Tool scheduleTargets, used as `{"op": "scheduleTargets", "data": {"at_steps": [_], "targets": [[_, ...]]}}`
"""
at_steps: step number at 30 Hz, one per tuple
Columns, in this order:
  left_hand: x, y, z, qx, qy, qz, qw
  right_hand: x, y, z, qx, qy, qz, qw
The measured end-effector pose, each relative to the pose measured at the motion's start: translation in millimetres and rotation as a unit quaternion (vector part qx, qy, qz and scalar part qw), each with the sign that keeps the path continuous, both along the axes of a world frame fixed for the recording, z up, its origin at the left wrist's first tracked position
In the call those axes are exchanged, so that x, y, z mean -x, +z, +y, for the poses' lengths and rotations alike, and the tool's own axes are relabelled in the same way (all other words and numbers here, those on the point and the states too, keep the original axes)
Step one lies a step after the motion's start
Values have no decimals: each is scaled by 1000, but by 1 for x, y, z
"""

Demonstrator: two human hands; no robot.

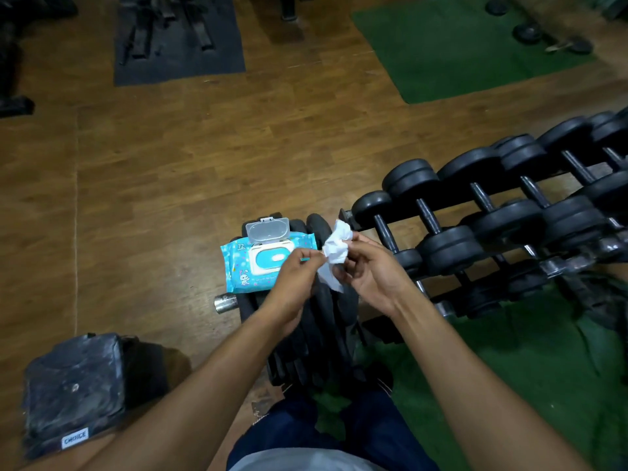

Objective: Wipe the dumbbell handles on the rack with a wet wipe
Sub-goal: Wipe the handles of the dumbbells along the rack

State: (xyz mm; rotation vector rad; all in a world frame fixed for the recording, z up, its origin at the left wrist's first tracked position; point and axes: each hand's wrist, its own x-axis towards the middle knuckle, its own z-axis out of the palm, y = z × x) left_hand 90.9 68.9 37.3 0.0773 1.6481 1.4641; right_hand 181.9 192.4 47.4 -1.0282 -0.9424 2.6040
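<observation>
Both hands, left hand (295,277) and right hand (368,271), pinch a crumpled wet wipe (334,251) with curled fingers.

white wet wipe (334,251) – crumpled, held up just left of the rack (452,205); black dumbbells (441,232) lie in tiers there, dark handles (427,215) bare.

White wet wipe (334,248); blue pack (261,258) — dotted, bunny print; black dumbbells (448,248); green mat (452,45).
</observation>
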Motion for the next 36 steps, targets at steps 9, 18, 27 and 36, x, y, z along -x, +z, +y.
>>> {"op": "scheduleTargets", "data": {"at_steps": [9,18,27,36], "targets": [[-63,-10,75,16,40,-43,998,-49,-31,69,-364,82,-181,910],[-135,-24,144,49,160,-44,985,-113,-37,150,-489,305,-96,812],[-171,-26,154,59,205,-1,977,-129,-46,198,-506,253,-127,815],[-188,-49,135,86,196,23,976,-140,-41,217,-550,259,-168,776]]}}
